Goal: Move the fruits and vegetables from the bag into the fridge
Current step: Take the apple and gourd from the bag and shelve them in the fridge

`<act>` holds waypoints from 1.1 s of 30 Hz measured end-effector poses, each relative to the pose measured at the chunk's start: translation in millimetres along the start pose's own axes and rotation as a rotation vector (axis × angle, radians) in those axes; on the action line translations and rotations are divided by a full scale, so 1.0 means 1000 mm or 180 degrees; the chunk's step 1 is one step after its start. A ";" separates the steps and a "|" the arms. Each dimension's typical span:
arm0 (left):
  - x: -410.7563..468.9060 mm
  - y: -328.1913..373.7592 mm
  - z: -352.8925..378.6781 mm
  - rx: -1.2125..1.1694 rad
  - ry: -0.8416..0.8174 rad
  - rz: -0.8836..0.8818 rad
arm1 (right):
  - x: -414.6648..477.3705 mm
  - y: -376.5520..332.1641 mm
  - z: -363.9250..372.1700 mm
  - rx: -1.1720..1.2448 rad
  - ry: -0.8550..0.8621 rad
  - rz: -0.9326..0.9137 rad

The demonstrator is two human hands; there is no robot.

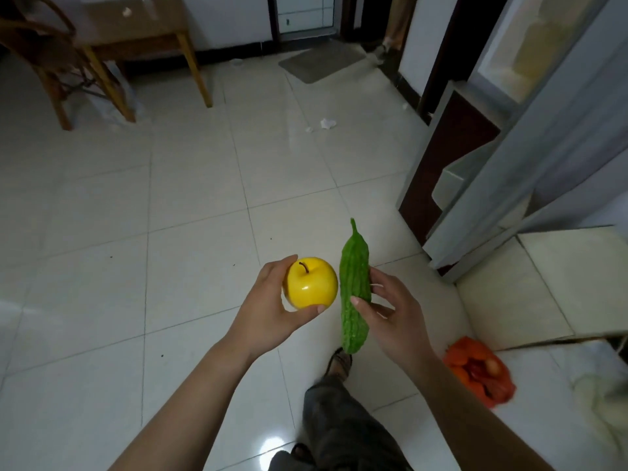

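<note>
Yellow apple (pixel 312 283) and bitter gourd (pixel 354 294) held over open floor (pixel 136 232).

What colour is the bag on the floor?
Orange, clearest in the head view: bag.

A wooden table (pixel 136 32) stands in the upper left of the frame, with a chair (pixel 40 52) at its left, partly under it. A clear plastic sheet (pixel 112 93) lies crumpled on the floor (pixel 136 205) between their legs. A grey mat (pixel 321 64) lies at top centre before a doorway (pixel 306 15). Crumpled white paper (pixel 328 123) sits on the tiles below the mat, a smaller scrap (pixel 309 129) just beside it. Dark specks dot the pale, glossy tiles.
</note>
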State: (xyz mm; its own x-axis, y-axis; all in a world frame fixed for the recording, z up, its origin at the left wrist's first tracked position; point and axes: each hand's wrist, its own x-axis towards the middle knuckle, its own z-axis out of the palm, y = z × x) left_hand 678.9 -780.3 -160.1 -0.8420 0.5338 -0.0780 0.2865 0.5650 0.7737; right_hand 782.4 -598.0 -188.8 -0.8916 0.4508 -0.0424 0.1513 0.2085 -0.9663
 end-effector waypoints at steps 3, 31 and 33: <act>0.056 0.000 0.000 -0.0021 -0.0148 0.0075 | 0.051 0.003 -0.001 0.0056 0.0197 -0.0031; 0.569 0.066 -0.039 0.0014 -0.1476 0.1361 | 0.452 -0.048 -0.035 -0.0049 0.1903 0.0116; 0.592 0.077 -0.030 0.0017 -0.1665 0.1459 | 0.462 -0.051 -0.041 0.0026 0.2114 0.0128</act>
State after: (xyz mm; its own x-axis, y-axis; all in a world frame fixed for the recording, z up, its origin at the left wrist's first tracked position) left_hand 188.5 -440.1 -127.7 -0.3050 0.9516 -0.0378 0.5641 0.2125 0.7979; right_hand 380.3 -364.3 -148.9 -0.4325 0.8976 0.0846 0.1735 0.1750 -0.9692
